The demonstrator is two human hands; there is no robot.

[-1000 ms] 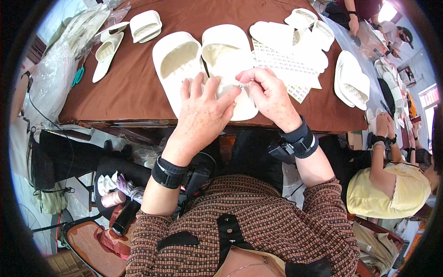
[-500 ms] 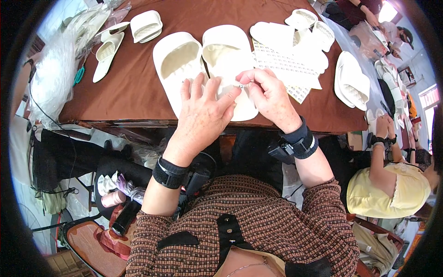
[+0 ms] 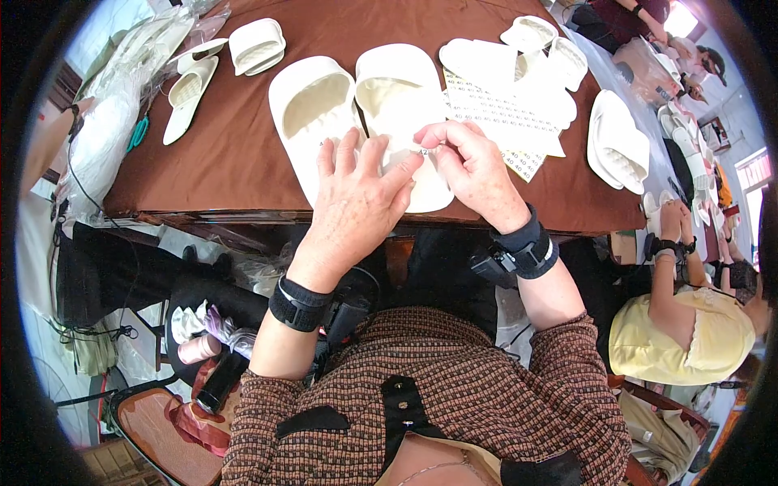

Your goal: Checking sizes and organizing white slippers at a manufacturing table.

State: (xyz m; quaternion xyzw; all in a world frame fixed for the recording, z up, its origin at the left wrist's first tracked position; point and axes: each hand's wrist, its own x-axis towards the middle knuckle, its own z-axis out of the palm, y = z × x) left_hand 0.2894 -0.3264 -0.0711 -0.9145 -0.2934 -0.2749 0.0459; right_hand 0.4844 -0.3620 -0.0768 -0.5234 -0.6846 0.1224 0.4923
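Note:
A pair of white slippers lies side by side on the brown cloth, toes pointing away from me. My left hand (image 3: pixel 356 194) rests with spread fingers across the left slipper (image 3: pixel 312 89) and the inner edge of the right slipper (image 3: pixel 397 73); it grips nothing. Over the right slipper's footbed, my right hand (image 3: pixel 474 166) has its thumb and index finger curled in a pinch at a small printed sticker (image 3: pixel 425 151). Part of that sticker is hidden by the fingers. Sheets of printed stickers (image 3: pixel 502 109) lie to the right of the pair.
More white slippers (image 3: pixel 620 142) lie at the right and far edges of the brown-covered table (image 3: pixel 235 138). Clear plastic bags (image 3: pixel 97 146) and teal-handled scissors (image 3: pixel 138 134) are at the left. A person in yellow (image 3: pixel 681 332) works on the right.
My hands stay almost in place, with only a slight shift at the sticker. Another person's arm has come into view at the far left beside the plastic bags.

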